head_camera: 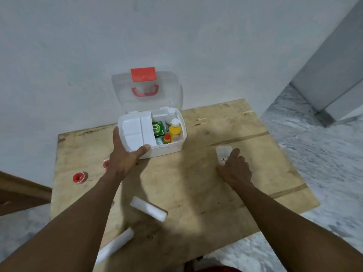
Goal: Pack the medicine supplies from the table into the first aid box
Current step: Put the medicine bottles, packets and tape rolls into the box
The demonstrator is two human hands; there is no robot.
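Bottles [174, 129] in white plastic first aid box [167, 151], clasped at corner by left grip [123, 158]. Clear packet [223, 152] under right grip [234, 167], hold unclear. Unpacked: white rolls [148, 208], red spools [79, 177].

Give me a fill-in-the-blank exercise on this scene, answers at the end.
1. The first aid box stands with its clear lid ____.
2. The handle on the lid is ____ in colour.
3. The right hand touches a clear packet, while the left hand grips the ____.
4. Near the front edge of the table lie ____ white rolls.
Answers: open; red; box; two.
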